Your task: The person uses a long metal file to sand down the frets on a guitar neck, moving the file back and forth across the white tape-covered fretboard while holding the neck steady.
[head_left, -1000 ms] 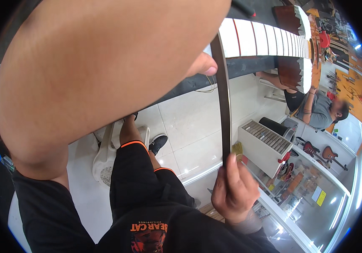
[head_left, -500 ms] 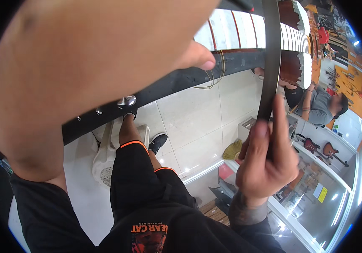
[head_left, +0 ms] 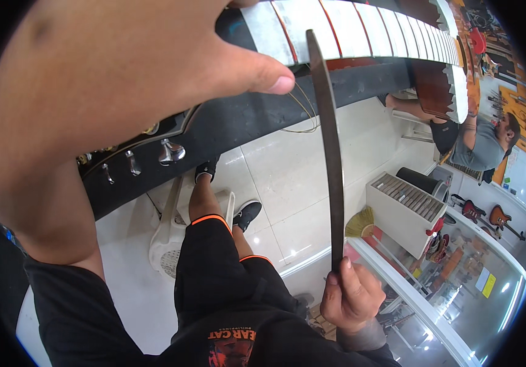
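Observation:
My right hand is closed on the lower end of a long flat metal file. The file’s upper tip overlaps the guitar neck’s white-covered fretboard; I cannot tell if they touch. My left hand is at the fretboard’s left end, thumb stretched out, its other fingers mostly hidden. Jagged white covering edges the brown guitar body. Metal tuners and loose thin strings show below my left thumb.
A dark bench bears the guitar. Below are a pale plastic stool, a straw broom and a slotted white box. Another person sits at right, near a glass display case and hanging guitars.
The file swung right across the fretboard half a second ago and is now back leftward and lower in my right hand. My left hand has shifted slightly up and left, uncovering the tuners.

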A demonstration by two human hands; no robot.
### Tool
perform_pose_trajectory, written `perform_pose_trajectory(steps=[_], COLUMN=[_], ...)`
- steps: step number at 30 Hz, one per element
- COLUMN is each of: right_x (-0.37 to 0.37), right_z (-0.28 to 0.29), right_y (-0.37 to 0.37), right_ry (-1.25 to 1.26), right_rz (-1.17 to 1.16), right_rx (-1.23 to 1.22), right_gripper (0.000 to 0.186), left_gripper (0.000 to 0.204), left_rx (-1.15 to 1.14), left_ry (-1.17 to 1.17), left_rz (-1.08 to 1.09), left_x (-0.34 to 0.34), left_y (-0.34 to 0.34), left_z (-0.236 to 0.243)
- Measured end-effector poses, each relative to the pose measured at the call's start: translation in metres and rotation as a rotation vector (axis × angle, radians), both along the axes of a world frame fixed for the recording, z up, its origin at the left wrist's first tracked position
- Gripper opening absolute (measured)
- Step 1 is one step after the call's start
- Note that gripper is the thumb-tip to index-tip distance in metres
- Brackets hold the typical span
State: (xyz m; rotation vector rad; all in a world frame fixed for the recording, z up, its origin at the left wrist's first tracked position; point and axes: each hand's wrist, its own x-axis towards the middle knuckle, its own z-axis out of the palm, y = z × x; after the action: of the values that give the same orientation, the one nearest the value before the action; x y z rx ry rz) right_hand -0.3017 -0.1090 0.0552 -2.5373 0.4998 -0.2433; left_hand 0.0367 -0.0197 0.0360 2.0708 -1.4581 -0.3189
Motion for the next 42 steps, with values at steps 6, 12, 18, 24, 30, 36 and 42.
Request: perform_pose_trajectory(steps=[6,12,18,24,30,36,42], right_x=[-0.013,-0.014,-0.017,-0.018,-0.017,-0.013,-0.004], right_z=[-0.003,-0.014,-0.025,-0.027,-0.022,-0.014,-0.002], right_y=[0.005,0.0,-0.003,0.0,0.001,0.003,0.005], right_ry=[0.014,-0.083,-0.123,-0.174,-0.094,-0.074,-0.029], right_rz=[-0.069,-0.058,-0.063,-0.087,-0.046,-0.005,0.029], right_rx=[0.025,0.015,0.06,0.16,0.098,0.071,-0.026], right_gripper=[0.056,0.057,0.058,0.059,0.059,0.057,0.057], left_gripper=[0.045,0.042,0.04,0.042,0.043,0.042,0.041], left_rx=[0.018,0.072,0.065,0.151,0.171,0.148,0.131], left_ry=[0.045,0.251,0.252,0.178,0.196,0.261,0.206], left_rz=[0.031,0.043,0.098,0.041,-0.008,0.011,-0.057], left_x=[-0.002,-0.01,-0.021,-0.012,-0.009,-0.011,-0.006], left_y=[0.003,-0.008,-0.011,-0.004,-0.003,-0.004,-0.002], left_z=[0.006,0.018,0.012,0.015,0.018,0.014,0.008])
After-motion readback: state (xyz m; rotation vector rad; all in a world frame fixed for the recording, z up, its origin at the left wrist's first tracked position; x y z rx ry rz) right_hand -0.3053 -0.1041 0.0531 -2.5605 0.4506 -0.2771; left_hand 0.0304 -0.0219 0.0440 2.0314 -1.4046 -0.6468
